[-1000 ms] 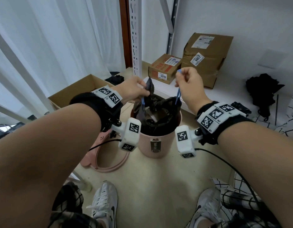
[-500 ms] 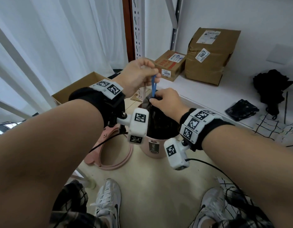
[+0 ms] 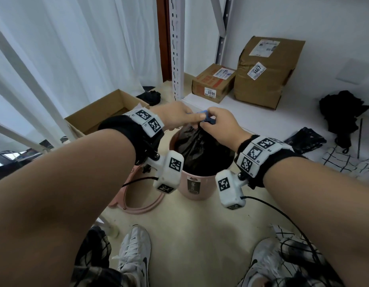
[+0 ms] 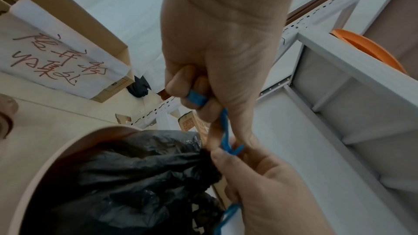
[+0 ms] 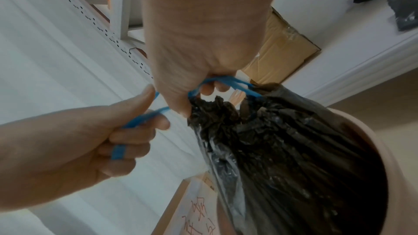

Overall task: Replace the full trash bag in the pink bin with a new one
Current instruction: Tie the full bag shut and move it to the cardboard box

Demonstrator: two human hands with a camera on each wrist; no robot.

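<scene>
A pink bin (image 3: 197, 188) stands on the floor with a full black trash bag (image 3: 197, 149) in it, its mouth gathered into a bunch. Both hands meet just above that bunch. My left hand (image 3: 179, 119) grips one blue drawstring (image 4: 196, 98), curled around its fingers. My right hand (image 3: 217, 125) pinches the gathered neck and holds the other blue drawstring (image 5: 222, 80) looped over its fingers. In the right wrist view the bag (image 5: 282, 149) hangs stretched below the fist, inside the bin rim (image 5: 384, 158).
The pink bin ring (image 3: 142, 206) lies on the floor left of the bin. An open cardboard box (image 3: 104, 110) stands at the left, two parcels (image 3: 262, 73) on a low white shelf behind. Black items (image 3: 343, 112) lie at right. My shoes (image 3: 136, 251) are below.
The hands were apart, each pulling a drawstring; now they have come together over the bag's neck, which is drawn tight into a bunch.
</scene>
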